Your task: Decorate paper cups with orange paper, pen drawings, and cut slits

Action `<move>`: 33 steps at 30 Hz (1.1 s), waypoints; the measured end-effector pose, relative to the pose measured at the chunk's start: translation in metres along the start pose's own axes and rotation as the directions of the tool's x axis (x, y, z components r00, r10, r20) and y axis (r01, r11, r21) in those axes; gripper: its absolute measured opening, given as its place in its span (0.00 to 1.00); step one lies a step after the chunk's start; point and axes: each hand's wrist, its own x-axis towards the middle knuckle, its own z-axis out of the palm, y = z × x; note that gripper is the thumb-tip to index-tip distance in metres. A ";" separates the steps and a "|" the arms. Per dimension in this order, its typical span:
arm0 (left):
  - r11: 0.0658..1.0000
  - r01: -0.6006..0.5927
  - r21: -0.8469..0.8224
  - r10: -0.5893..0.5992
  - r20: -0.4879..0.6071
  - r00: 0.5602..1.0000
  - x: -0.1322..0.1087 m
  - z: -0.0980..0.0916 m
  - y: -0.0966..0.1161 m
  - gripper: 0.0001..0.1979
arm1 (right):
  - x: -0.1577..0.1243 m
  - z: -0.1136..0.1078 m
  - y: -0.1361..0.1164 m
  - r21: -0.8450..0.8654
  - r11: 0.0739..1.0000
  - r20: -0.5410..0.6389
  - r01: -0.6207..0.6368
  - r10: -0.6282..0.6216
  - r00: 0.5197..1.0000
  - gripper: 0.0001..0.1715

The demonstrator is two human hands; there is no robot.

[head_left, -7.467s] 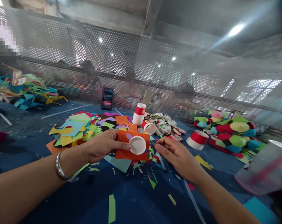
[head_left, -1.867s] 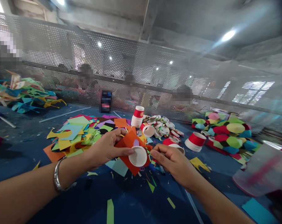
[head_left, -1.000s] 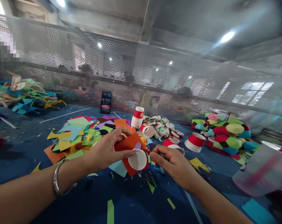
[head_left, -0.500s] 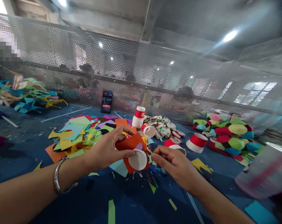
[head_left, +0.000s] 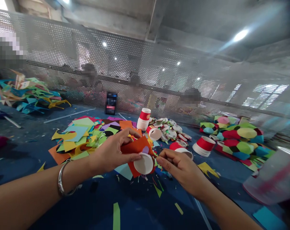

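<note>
My left hand [head_left: 116, 150] is closed on a sheet of orange-red paper [head_left: 137, 144], with the thumb pressing a round white disc [head_left: 143, 164] against its front. The disc looks like the bottom of a paper cup, though I cannot be sure. A small purple paper piece [head_left: 145, 149] shows just above the disc. At the sheet's right edge, my right hand [head_left: 176, 164] pinches with thumb and forefinger; the paper's edge appears to be between the fingertips. A silver bracelet circles my left wrist.
Coloured paper scraps [head_left: 80, 134] spread over the blue table behind my left hand. Red-and-white paper cups [head_left: 203, 146] and a pile of cut cup bottoms [head_left: 170, 131] stand beyond my right hand. A translucent tub [head_left: 269, 179] is at right; a phone [head_left: 110, 103] leans against the perforated screen.
The whole view has shifted slightly, so everything appears a little further right. Both hands keep almost the same pose around the orange-red paper and disc.
</note>
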 end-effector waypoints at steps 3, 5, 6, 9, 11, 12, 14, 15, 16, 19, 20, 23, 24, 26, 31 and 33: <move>0.999 0.001 -0.033 -0.001 -0.003 1.000 0.000 -0.001 0.003 0.25 | 0.000 0.000 0.000 -0.015 1.000 -0.003 -0.007 0.007 1.000 0.18; 0.998 0.037 -0.050 -0.037 -0.001 0.999 -0.001 -0.002 0.003 0.27 | 0.000 -0.001 0.001 -0.029 1.000 -0.012 -0.005 0.005 1.000 0.18; 0.996 0.064 -0.063 -0.063 0.014 0.998 -0.001 -0.003 0.002 0.28 | 0.000 -0.001 0.001 -0.037 0.999 -0.017 -0.002 0.001 1.000 0.19; 0.979 0.161 -0.124 -0.146 0.123 0.982 0.000 -0.005 -0.005 0.33 | 0.000 -0.001 0.002 -0.052 0.999 -0.032 0.000 -0.002 0.999 0.20; 0.965 0.203 -0.165 -0.172 0.184 0.968 0.001 -0.007 -0.010 0.33 | 0.000 -0.001 0.003 -0.048 0.999 -0.039 0.002 -0.004 0.999 0.20; 0.962 0.212 -0.174 -0.177 0.196 0.965 0.002 -0.009 -0.011 0.32 | 0.001 -0.001 0.003 -0.044 0.999 -0.043 0.002 -0.004 0.999 0.20; 0.968 0.211 -0.134 -0.185 0.188 0.965 0.003 -0.011 -0.011 0.25 | 0.001 -0.001 0.004 -0.039 0.999 -0.049 0.007 -0.009 0.999 0.20; 0.974 0.210 -0.082 -0.192 0.180 0.965 0.004 -0.012 -0.010 0.20 | 0.001 -0.001 0.004 -0.038 0.999 -0.053 0.009 -0.011 0.999 0.20; 0.978 0.208 -0.031 -0.200 0.174 0.964 0.004 -0.012 -0.008 0.17 | 0.001 -0.001 0.004 -0.037 0.999 -0.056 0.010 -0.012 0.998 0.20; 0.974 0.225 -0.029 -0.217 0.177 0.960 0.004 -0.010 -0.004 0.16 | 0.001 -0.002 0.005 -0.031 0.999 -0.073 0.013 -0.015 0.997 0.21; 0.967 0.241 -0.077 -0.224 0.183 0.957 0.003 -0.009 -0.004 0.16 | 0.001 -0.002 0.006 -0.028 1.000 -0.078 0.011 -0.013 0.997 0.21; 0.936 0.290 -0.200 -0.254 0.187 0.949 0.002 -0.003 -0.004 0.17 | 0.001 -0.003 0.006 -0.016 1.000 -0.075 0.004 -0.005 0.997 0.21; 0.929 0.302 -0.214 -0.266 0.184 0.946 0.001 -0.002 -0.004 0.17 | 0.001 -0.003 0.006 -0.016 1.000 -0.072 0.004 -0.005 0.997 0.21; 0.924 0.319 -0.214 -0.286 0.169 0.943 0.001 0.001 -0.004 0.18 | 0.000 -0.002 0.005 -0.013 1.000 -0.073 0.005 -0.005 0.997 0.21; 0.912 0.304 -0.276 -0.286 0.105 0.953 0.001 0.004 -0.004 0.22 | 0.000 -0.001 0.004 -0.019 1.000 -0.091 0.018 -0.020 0.996 0.21; 0.913 0.290 -0.289 -0.278 0.083 0.957 0.001 0.003 -0.005 0.24 | 0.000 -0.001 0.004 -0.010 1.000 -0.090 0.012 -0.012 0.996 0.20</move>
